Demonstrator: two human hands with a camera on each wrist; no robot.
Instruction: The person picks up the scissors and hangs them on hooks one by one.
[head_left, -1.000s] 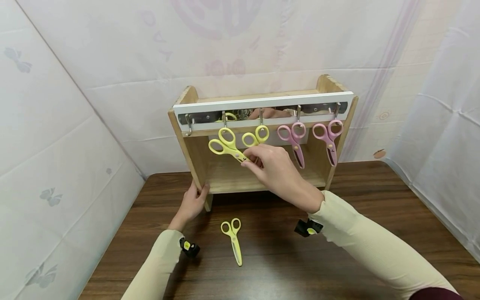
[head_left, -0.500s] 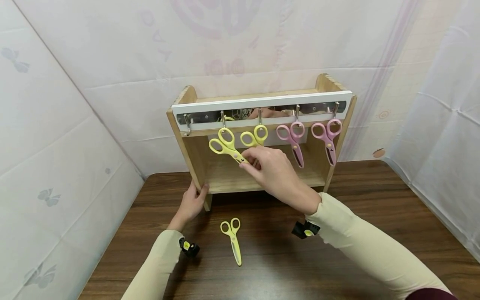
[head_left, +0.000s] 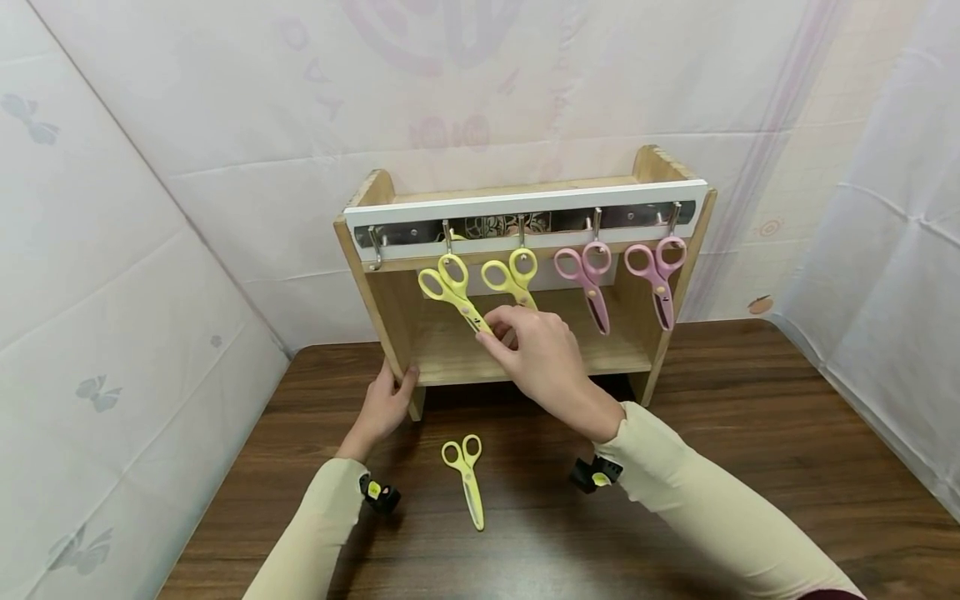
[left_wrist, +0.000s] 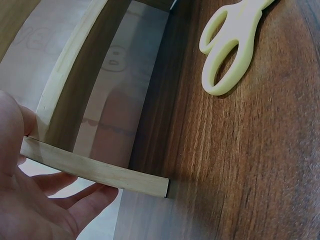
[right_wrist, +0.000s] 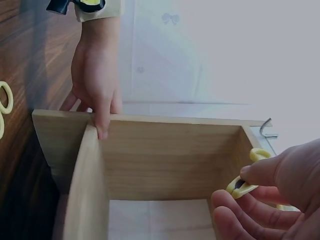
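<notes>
My right hand (head_left: 543, 358) pinches the blades of yellow scissors (head_left: 463, 305) between thumb and fingers. One finger ring of these scissors is at the second hook (head_left: 447, 237) from the left, and the blades slant down to the right. In the right wrist view the pinched scissors (right_wrist: 241, 185) are partly hidden by the fingers. My left hand (head_left: 384, 408) grips the lower left side panel of the wooden shelf (head_left: 375, 308), thumb inside and fingers behind, as the left wrist view shows. A second pair of yellow scissors (head_left: 517, 285) hangs on the middle hook, just behind my right hand.
Two pink scissors (head_left: 592, 292) hang on the right hooks. The leftmost hook (head_left: 377, 254) is bare. More yellow scissors (head_left: 469, 483) lie on the dark wood table (head_left: 750, 417) in front of the shelf. A white patterned curtain (head_left: 247, 233) stands behind.
My right hand has moved slightly down and left, turning the pinched scissors a little steeper. More of the middle yellow scissors shows now. My left hand stays on the panel.
</notes>
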